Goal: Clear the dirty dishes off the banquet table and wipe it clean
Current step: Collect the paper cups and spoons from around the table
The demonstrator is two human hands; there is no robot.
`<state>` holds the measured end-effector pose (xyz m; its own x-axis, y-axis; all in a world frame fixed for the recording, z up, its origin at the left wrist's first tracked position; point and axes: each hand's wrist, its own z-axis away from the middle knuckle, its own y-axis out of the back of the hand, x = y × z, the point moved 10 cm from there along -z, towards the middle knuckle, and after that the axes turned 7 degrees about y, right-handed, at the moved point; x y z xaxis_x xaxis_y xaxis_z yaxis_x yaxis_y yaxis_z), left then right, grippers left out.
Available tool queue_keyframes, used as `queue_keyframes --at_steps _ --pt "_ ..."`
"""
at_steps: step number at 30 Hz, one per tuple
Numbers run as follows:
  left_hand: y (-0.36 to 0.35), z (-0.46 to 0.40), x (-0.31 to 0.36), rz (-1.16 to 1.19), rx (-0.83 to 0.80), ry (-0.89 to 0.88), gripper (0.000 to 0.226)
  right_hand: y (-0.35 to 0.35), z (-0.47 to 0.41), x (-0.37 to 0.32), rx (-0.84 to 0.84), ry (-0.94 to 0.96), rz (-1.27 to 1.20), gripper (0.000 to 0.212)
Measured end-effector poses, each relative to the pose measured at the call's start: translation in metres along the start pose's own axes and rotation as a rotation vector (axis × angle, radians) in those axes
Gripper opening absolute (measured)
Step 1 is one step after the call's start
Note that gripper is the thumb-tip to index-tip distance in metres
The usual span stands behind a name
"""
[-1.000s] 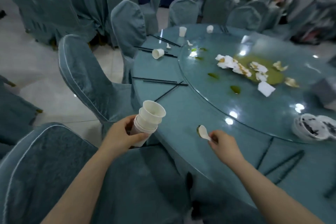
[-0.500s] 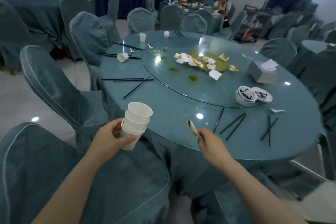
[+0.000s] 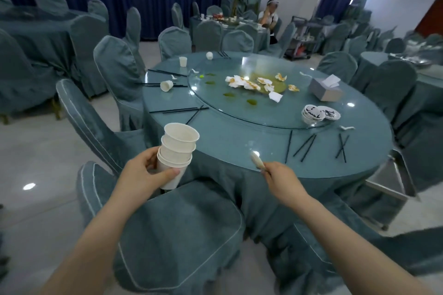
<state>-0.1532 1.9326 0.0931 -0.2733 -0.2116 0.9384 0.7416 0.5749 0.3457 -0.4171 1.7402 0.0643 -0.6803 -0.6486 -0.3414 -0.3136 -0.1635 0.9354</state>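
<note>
1. Filling the middle of the room, the round desk (image 3: 230, 141) wears a teal cloth under glass, ringed by covered chairs (image 3: 177, 230).
2. Its glass turntable (image 3: 239, 108) carries crumpled napkins (image 3: 242, 82) on a yellow-green spill, with a tissue box (image 3: 324, 88) just beside the turntable.
3. Stacked small dishes (image 3: 312, 114) sit at the turntable's near right edge; black chopsticks (image 3: 304, 147) lie scattered round the rim.
4. Two single cups (image 3: 183, 61) stand at the far left edge, and a third lies tipped nearer.
5. Off the desk's near left edge, the left hand (image 3: 143, 175) has its grip curled round a stack of white cups (image 3: 176, 153).
6. The right hand (image 3: 282, 181) pinches a white spoon (image 3: 257, 161) above the desk's near edge.
</note>
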Motion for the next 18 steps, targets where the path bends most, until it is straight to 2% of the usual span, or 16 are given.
queue_keyframes --at_steps 4,8,12,16,18 --pt "0.028 0.003 0.003 -0.034 -0.074 -0.038 0.057 -0.006 0.020 -0.025 0.005 -0.128 -0.016 0.024" --pt "0.019 0.003 0.017 -0.005 -0.109 -0.068 0.052 0.006 0.052 -0.017 0.042 -0.210 -0.027 0.026" --pt "-0.041 0.008 0.043 0.007 -0.224 -0.097 0.054 0.043 0.102 0.025 0.120 -0.264 -0.025 0.033" --pt "-0.124 0.016 0.084 0.046 -0.295 -0.140 0.056 0.096 0.150 0.093 0.203 -0.336 -0.003 0.024" --pt "-0.164 0.021 0.100 0.061 -0.313 -0.145 0.055 0.119 0.166 0.121 0.210 -0.335 0.029 0.028"
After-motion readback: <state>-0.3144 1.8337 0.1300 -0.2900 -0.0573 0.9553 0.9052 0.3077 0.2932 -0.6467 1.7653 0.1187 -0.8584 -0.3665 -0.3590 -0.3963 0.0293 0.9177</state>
